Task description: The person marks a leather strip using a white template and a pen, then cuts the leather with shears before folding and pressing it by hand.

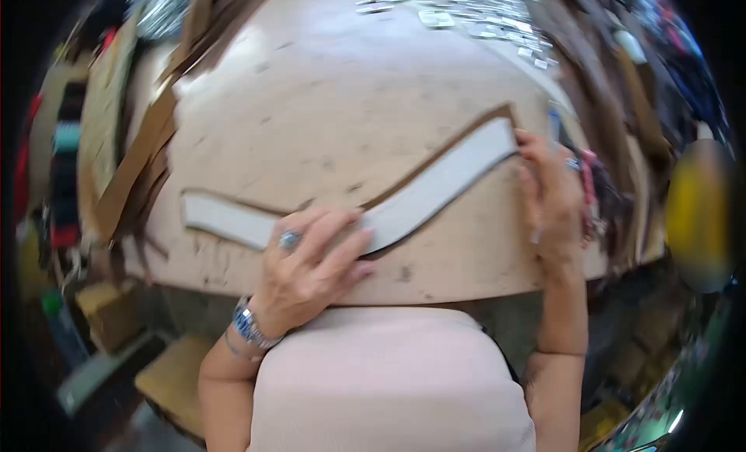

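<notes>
A long curved white strip (439,184) with a brown edge lies on the light work table (311,118), bent in a shallow V. My left hand (315,254) rests on the strip's middle with its fingers apart, pressing it against the tabletop; a ring and a metal watch are on this arm. At the strip's right end is my right hand (552,188), its fingertips touching the corner and its fingers bent. Whether those fingers pinch the edge is hard to make out.
Brown strips of material (151,145) hang over the table's left side, with more brown pieces (598,71) along the right. Small shiny pieces (482,17) are scattered at the far edge. A blurred yellow object (699,211) is at far right. Boxes (109,312) stand below left.
</notes>
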Motion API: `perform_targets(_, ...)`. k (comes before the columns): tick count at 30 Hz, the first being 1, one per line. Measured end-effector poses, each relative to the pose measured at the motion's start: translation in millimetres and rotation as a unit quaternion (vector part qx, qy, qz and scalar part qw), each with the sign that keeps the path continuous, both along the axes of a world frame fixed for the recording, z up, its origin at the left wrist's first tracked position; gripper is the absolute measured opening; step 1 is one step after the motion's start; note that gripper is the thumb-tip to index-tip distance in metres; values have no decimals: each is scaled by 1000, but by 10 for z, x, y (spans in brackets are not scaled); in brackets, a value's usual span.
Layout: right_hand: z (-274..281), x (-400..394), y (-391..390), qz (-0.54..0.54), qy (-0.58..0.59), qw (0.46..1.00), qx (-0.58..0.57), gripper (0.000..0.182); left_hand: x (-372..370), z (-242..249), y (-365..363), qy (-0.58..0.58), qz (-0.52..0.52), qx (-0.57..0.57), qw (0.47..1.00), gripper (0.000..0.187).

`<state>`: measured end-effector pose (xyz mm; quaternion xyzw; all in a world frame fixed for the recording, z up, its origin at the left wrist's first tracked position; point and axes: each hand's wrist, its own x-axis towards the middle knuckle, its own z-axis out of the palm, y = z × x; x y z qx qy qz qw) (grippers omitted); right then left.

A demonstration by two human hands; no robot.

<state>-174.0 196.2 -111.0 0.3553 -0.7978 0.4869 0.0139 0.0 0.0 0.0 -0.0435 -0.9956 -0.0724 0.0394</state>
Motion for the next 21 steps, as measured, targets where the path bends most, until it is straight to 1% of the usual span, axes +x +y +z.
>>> perform_targets(2,-29,-179,291,-3,45,999,26,22,-56,35,255,22,23,-2,999,33)
perform_targets(3,-31,-176,-144,-7,110,994,-10,21,174,106,-126,84,66,-71,992,32)
perform_targets(4,118,-201,213,7,108,992,71,20,243,-3,-12,84,111,-10,990,31)
perform_targets(5,233,-276,392,13,121,985,121,19,283,-110,26,98,151,21,983,30)
perform_targets(6,448,-319,476,14,177,959,220,19,368,-662,-62,149,207,124,959,26)
perform_targets(9,475,-258,437,2,174,959,222,20,528,-606,-289,149,289,49,945,23)
perform_targets(10,491,-233,409,1,172,961,216,22,558,-654,-312,160,313,92,932,21)
perform_targets(11,510,-216,388,0,170,963,211,23,569,-677,-325,169,323,99,926,21)
perform_targets(12,529,-222,379,3,186,954,237,25,573,-697,-336,178,332,106,920,21)
perform_targets(13,522,-223,363,-2,156,962,223,25,572,-726,-341,187,342,115,914,21)
perform_targets(15,521,-213,353,-15,96,974,205,24,575,-733,-373,191,362,82,909,23)
perform_targets(18,506,-261,376,-14,88,971,223,25,545,-767,-389,196,371,74,905,25)
perform_targets(19,466,-262,391,-33,47,979,196,24,546,-796,-385,196,371,79,904,25)
perform_targets(21,421,-274,384,-38,42,990,127,23,542,-835,-362,211,372,114,896,25)
